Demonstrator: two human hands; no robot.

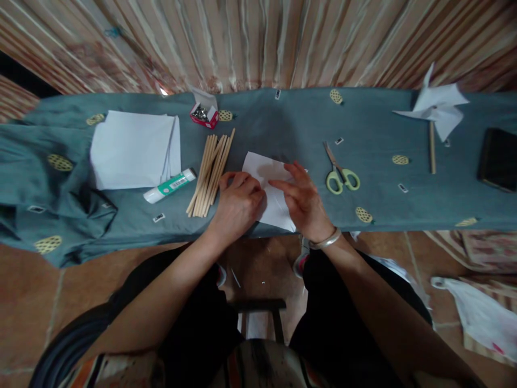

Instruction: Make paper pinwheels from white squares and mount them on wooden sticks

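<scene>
A white sheet of paper (270, 173) lies near the front edge of the blue-grey cloth-covered table (291, 121). My left hand (236, 203) rests on its left side with the fingers curled down, pressing the paper. On the sheet's right side is my right hand (304, 200), its fingers held together and pointing left across the paper. Both hands touch the same sheet. A bangle sits on my right wrist.
A bundle of wooden sticks (210, 168) lies just left of my left hand, with a glue stick (169, 186) and a stack of white paper (133, 148) further left. A small red box of pins (204, 112) stands behind. Green-handled scissors (338, 171) lie to the right; beyond them are a paper pinwheel (438, 110) and a dark phone (498, 159).
</scene>
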